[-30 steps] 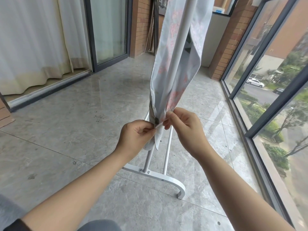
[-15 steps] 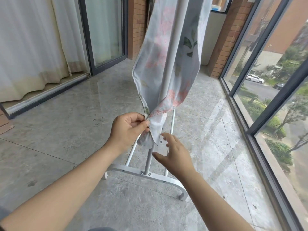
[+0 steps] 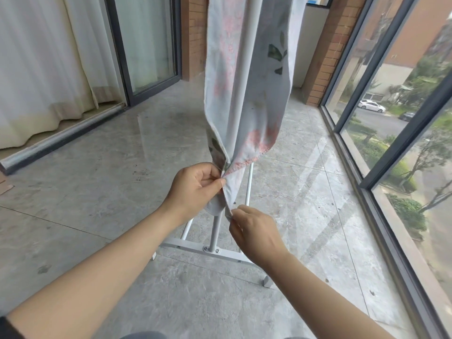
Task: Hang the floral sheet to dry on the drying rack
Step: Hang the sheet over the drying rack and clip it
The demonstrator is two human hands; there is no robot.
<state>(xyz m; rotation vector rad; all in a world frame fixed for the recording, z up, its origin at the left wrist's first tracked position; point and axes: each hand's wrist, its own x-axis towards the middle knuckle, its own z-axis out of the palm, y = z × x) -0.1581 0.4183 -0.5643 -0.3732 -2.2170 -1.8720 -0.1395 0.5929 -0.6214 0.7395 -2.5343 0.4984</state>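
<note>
Floral sheet (image 3: 247, 94): thin, pale cloth, pink blooms and green leaves, draped from top centre over the drying rack (image 3: 215, 250).
Drying rack: white metal tubes, flat bolted foot.
Left hand (image 3: 193, 189): grip pinched shut on gathered hem.
Right hand (image 3: 256, 233): grip pinching lowest corner.
Floor (image 3: 97, 192): glossy grey marble tile.

Cream curtains (image 3: 36, 69) behind a sliding glass door (image 3: 146, 42); grey tiled floor (image 3: 97, 192); white car (image 3: 371, 105) outside the windows (image 3: 391, 69).
</note>
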